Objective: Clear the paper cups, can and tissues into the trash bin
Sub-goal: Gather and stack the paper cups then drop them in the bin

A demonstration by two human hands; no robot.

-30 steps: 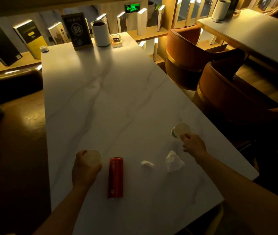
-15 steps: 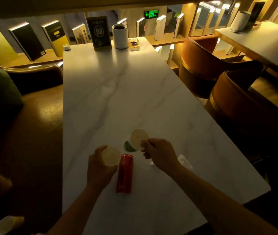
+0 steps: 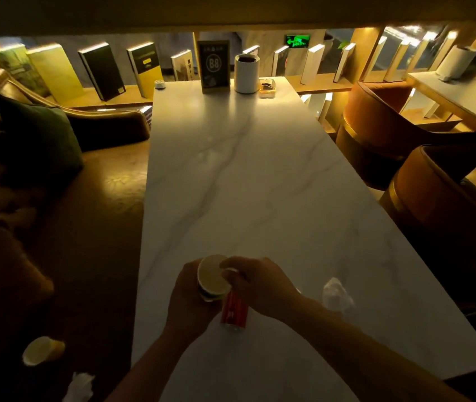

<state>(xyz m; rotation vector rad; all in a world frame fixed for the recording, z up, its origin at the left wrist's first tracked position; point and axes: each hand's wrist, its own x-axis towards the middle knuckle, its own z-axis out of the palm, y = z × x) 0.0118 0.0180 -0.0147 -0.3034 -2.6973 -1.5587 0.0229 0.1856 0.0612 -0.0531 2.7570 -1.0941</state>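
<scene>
Both our hands have come together since half a second ago, when each held its own paper cup apart above the red can (image 3: 234, 310). Now our left hand (image 3: 190, 303) wraps a paper cup (image 3: 213, 277) from the side, fingers curled round its wall, while our right hand (image 3: 260, 285) pinches the cup's rim between thumb and forefinger from above. We cannot tell whether the second cup sits nested inside the first; only one open mouth shows. The can lies on its side on the marble table (image 3: 260, 184), just beside the cup, its top end hidden behind our right hand. A crumpled tissue (image 3: 336, 294) rests on the table to the right of our right wrist, blurred. A smaller scrap seen earlier near the can is now covered by our arm. Down on the dim seat at left lie another paper cup (image 3: 41, 350) on its side and a second tissue (image 3: 80, 387), cut off by the lower edge.
</scene>
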